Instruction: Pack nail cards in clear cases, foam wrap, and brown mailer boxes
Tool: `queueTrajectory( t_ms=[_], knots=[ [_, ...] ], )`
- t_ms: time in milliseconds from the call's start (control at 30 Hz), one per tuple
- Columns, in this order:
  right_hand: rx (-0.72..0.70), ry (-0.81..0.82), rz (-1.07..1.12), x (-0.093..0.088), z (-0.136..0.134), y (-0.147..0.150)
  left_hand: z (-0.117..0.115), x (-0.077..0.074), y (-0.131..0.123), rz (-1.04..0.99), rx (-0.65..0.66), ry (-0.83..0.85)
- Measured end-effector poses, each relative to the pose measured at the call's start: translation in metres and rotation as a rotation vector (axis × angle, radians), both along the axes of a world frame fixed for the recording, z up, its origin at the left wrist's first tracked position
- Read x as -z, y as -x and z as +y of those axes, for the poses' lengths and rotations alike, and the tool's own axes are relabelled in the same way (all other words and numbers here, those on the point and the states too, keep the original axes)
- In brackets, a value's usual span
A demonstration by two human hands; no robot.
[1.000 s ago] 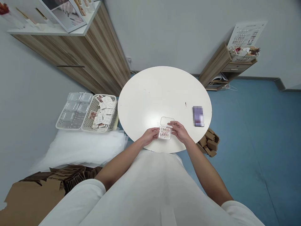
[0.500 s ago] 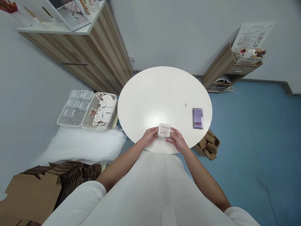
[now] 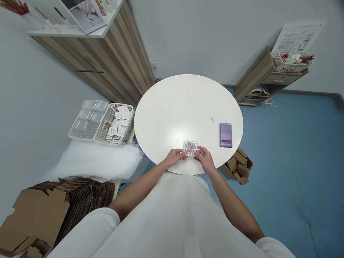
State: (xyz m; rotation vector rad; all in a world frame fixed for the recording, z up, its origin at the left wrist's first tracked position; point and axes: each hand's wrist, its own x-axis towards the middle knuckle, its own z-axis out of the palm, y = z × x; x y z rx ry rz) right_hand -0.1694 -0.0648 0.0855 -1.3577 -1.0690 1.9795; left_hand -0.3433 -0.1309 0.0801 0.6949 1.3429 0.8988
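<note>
A small clear plastic box of press-on nails (image 3: 190, 147) is held over the near edge of the white table, its rows of pinkish pieces facing up. My left hand (image 3: 174, 157) grips the box at its lower left corner, fingers closed on the edge. On the opposite side, my right hand (image 3: 205, 159) pinches the right edge between thumb and fingers. The undersides of the fingers are partly hidden. Right of the hands, a purple rectangular item (image 3: 225, 135), blurred out, lies on the round white table (image 3: 185, 104).
Left of the table stand a basket of printed cards (image 3: 115, 125) and a tray of clear boxes (image 3: 87, 120). Below them lie white translucent sheets (image 3: 94, 159) and stacked flat cardboard (image 3: 40, 211). A carton of small brown boxes (image 3: 239, 165) sits on the floor at right.
The box has shifted slightly right and turned its face more toward me. My left hand has moved to its lower left corner; my right fingers have closed in on its right edge.
</note>
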Motion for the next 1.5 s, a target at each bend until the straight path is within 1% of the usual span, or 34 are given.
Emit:
queueTrajectory(
  t_ms=[67,167,267,367,500,633,733,800,967,1067,1167,1267,1400,1500],
  knots=[
    [-0.006,-0.006,-0.011,0.002,0.000,-0.001,-0.002,0.001,-0.003,0.104,0.036,-0.021],
    [-0.007,-0.011,-0.019,0.006,-0.001,-0.002,-0.004,0.003,-0.005,0.187,0.075,-0.049],
    [-0.024,-0.049,-0.006,0.009,0.000,-0.001,-0.006,0.007,-0.007,0.255,0.074,-0.088],
    [-0.065,-0.079,0.008,0.013,0.001,0.000,-0.009,0.011,-0.011,0.296,0.029,-0.098],
    [-0.101,-0.086,-0.009,0.019,0.000,0.004,-0.012,0.015,-0.013,0.290,-0.053,-0.058],
    [-0.095,-0.101,-0.037,0.022,-0.001,0.015,-0.014,0.013,-0.001,0.305,-0.151,-0.053],
    [-0.061,-0.114,-0.078,0.020,-0.002,0.034,-0.015,0.011,0.017,0.373,-0.220,-0.075],
    [-0.059,-0.128,-0.095,0.018,-0.003,0.052,-0.017,0.011,0.033,0.391,-0.223,-0.100],
    [-0.080,-0.177,-0.117,0.015,-0.008,0.109,-0.022,0.014,0.078,0.387,-0.228,-0.137],
    [-0.143,-0.228,-0.158,0.017,-0.011,0.147,-0.025,0.018,0.109,0.404,-0.268,-0.147],
    [-0.240,-0.326,-0.214,0.019,-0.013,0.186,-0.028,0.025,0.142,0.447,-0.330,-0.138],
    [-0.310,-0.393,-0.323,0.025,-0.013,0.224,-0.029,0.036,0.174,0.530,-0.390,-0.083],
    [-0.354,-0.386,-0.386,0.038,-0.009,0.267,-0.026,0.051,0.209,0.561,-0.390,-0.020],
    [-0.386,-0.373,-0.407,0.048,-0.004,0.289,-0.021,0.062,0.229,0.564,-0.374,0.019]
  ],
)
